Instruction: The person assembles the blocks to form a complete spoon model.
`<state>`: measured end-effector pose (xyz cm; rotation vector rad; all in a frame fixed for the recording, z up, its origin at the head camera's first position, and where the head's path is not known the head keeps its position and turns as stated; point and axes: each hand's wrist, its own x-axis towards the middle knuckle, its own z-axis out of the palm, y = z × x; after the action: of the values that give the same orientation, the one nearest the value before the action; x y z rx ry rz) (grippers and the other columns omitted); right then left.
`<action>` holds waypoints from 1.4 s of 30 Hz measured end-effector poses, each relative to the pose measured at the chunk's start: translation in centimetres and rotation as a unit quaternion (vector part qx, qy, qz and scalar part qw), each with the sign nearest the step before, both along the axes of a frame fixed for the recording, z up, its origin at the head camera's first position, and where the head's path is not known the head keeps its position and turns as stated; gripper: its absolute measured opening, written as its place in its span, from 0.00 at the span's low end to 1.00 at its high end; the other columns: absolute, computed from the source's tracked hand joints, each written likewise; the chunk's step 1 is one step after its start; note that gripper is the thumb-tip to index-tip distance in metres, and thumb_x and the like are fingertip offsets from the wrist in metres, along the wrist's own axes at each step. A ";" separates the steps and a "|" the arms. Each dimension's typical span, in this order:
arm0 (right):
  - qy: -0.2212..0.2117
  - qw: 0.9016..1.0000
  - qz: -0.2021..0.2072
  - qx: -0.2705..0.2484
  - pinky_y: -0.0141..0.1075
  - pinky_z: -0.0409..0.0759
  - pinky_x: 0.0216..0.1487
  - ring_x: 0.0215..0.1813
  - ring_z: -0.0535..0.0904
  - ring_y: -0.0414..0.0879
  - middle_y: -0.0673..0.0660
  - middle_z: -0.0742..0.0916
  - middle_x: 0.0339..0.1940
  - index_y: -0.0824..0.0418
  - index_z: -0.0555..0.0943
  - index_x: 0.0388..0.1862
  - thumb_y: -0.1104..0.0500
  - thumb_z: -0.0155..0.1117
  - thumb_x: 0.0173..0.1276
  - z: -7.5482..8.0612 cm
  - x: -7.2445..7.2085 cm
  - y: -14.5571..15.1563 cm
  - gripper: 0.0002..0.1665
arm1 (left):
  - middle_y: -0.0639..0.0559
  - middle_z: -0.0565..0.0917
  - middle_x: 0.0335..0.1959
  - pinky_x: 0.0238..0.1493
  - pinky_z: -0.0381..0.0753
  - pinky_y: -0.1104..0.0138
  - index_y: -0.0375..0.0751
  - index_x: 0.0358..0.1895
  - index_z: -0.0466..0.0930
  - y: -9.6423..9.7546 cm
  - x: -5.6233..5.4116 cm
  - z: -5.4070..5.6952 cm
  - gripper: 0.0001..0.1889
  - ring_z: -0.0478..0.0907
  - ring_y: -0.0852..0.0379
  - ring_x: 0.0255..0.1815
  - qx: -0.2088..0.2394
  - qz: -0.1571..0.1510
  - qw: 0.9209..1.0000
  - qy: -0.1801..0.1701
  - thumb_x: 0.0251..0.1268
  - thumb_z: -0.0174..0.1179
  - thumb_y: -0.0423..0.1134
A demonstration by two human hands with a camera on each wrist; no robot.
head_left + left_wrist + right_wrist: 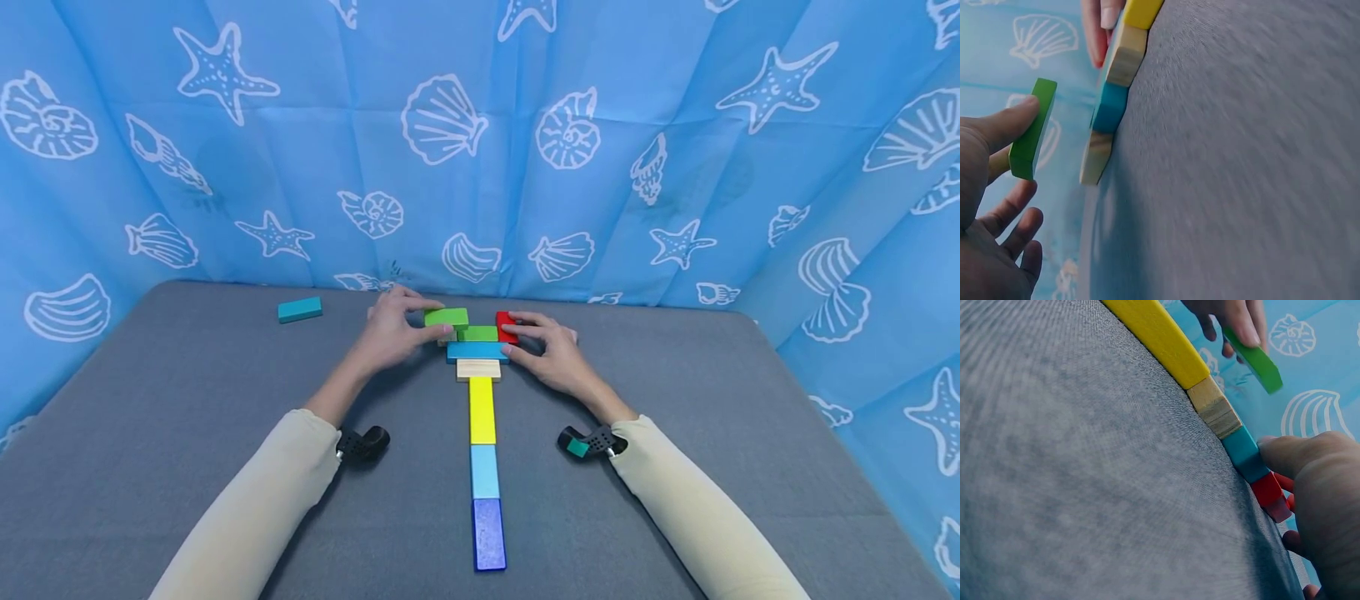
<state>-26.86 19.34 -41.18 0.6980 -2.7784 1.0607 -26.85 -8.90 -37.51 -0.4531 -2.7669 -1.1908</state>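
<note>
My left hand [390, 329] pinches a green block [446, 317] between thumb and fingers, raised over the left end of a block arrangement. In the left wrist view this green block [1035, 128] is apart from the others. My right hand [551, 350] rests at the right end, its fingers touching a red block [504, 332] and its thumb by a blue block [476, 352]. Another green block [477, 333] lies behind the blue one, left of the red. A plain wooden block [478, 369] sits in front of the blue block; another wooden block [1095, 156] is at the left end.
A yellow block [482, 411], a light blue block [484, 471] and a dark blue block [490, 535] run in line toward me. One teal block [300, 309] lies alone at the back left of the grey table [187, 433]. Behind hangs a blue curtain [315, 150].
</note>
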 end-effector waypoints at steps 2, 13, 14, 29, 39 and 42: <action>0.000 1.000 0.000 0.000 0.62 0.52 0.66 0.75 0.65 0.59 0.60 0.74 0.73 0.59 0.80 0.66 0.54 0.70 0.70 0.1 0.0 0.0 0.27 | 0.43 0.77 0.53 0.63 0.58 0.41 0.43 0.59 0.85 0.6 -0.4 0.0 0.24 0.68 0.43 0.59 -0.003 0.001 1.000 -0.004 0.63 0.71 0.51; -0.005 1.000 0.004 -0.004 0.60 0.52 0.65 0.75 0.65 0.58 0.58 0.75 0.73 0.58 0.80 0.67 0.52 0.69 0.71 0.0 0.0 0.1 0.27 | 0.44 0.76 0.53 0.60 0.61 0.46 0.46 0.59 0.86 3.6 -2.3 0.0 0.23 0.67 0.46 0.57 -0.042 0.013 0.999 -0.029 0.65 0.70 0.53; -0.002 1.000 0.005 -0.004 0.60 0.52 0.65 0.75 0.65 0.58 0.58 0.75 0.73 0.59 0.80 0.67 0.53 0.69 0.71 -0.1 0.0 0.1 0.27 | 0.45 0.76 0.52 0.59 0.61 0.46 0.47 0.58 0.86 3.9 -2.5 0.0 0.23 0.67 0.46 0.56 -0.044 0.013 0.998 -0.031 0.65 0.70 0.53; 0.004 1.000 0.001 -0.005 0.61 0.53 0.64 0.74 0.66 0.59 0.59 0.75 0.73 0.60 0.80 0.66 0.54 0.70 0.70 0.0 0.1 0.0 0.27 | 0.44 0.75 0.57 0.62 0.58 0.44 0.49 0.60 0.85 5.2 -3.6 -0.5 0.23 0.64 0.44 0.59 -0.064 0.023 0.995 -0.070 0.65 0.69 0.54; 0.001 1.000 -0.002 0.001 0.61 0.52 0.66 0.74 0.66 0.59 0.59 0.75 0.73 0.59 0.80 0.67 0.53 0.70 0.70 -0.2 -0.1 0.0 0.28 | 0.43 0.74 0.57 0.61 0.59 0.44 0.49 0.60 0.86 5.3 -3.8 -0.9 0.23 0.64 0.43 0.58 -0.059 0.027 0.994 -0.091 0.65 0.69 0.54; -0.001 1.000 -0.003 0.002 0.61 0.52 0.66 0.74 0.66 0.59 0.59 0.74 0.73 0.59 0.80 0.67 0.53 0.69 0.70 -0.1 -0.1 0.0 0.28 | 0.43 0.73 0.56 0.61 0.59 0.44 0.49 0.60 0.86 5.2 -3.9 -1.0 0.23 0.64 0.43 0.58 -0.062 0.026 0.993 -0.097 0.65 0.69 0.54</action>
<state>-26.92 19.37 -41.31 0.6891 -2.7835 1.0574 -30.78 -3.66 -38.46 -0.2883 -3.0097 -1.1096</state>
